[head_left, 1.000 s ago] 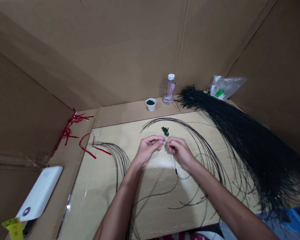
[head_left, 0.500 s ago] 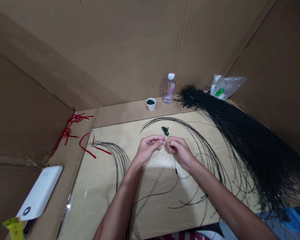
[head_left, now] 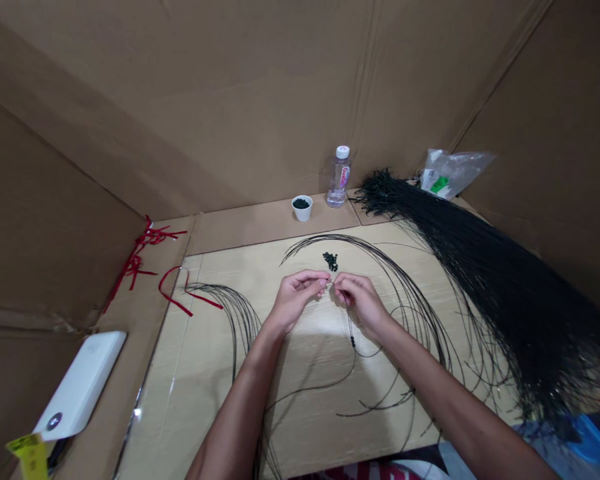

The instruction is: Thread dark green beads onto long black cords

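**Two hands (head_left: pixel 295 300) pinch a thin black cord (head_left: pixel 353 363) just below a small heap of beads (head_left: pixel 331 261)**

The left hand (head_left: pixel 295 300) and the right hand (head_left: pixel 363 307) meet in the middle of the worktop (head_left: pixel 220 407), a pale cardboard sheet. The fingers (head_left: pixel 321 283) of the left hand and the fingers (head_left: pixel 341 285) of the right hand are close together, and both are clamped on the thin black cord, almost tip to tip. From the right hand the cord hangs down, and one small dark bead (head_left: pixel 353 342) sits on it, below the fingers.

The small heap of beads lies just above the fingers, on the worktop. Looser black strands (head_left: pixel 410 293) curve around both sides of the hands. Farther beyond the fingers stand a white cup (head_left: pixel 302 209) with dark beads and a water bottle (head_left: pixel 339 179). The bottle label has pink letters, but I cannot read them clearly. To the right of the fingers lies a big bundle of black cords (head_left: pixel 480 287), and behind it a plastic bag (head_left: pixel 453 172) with a green label, also not readable. To the left are a red ribbon (head_left: pixel 173 293) and a white power bank (head_left: pixel 80 385).
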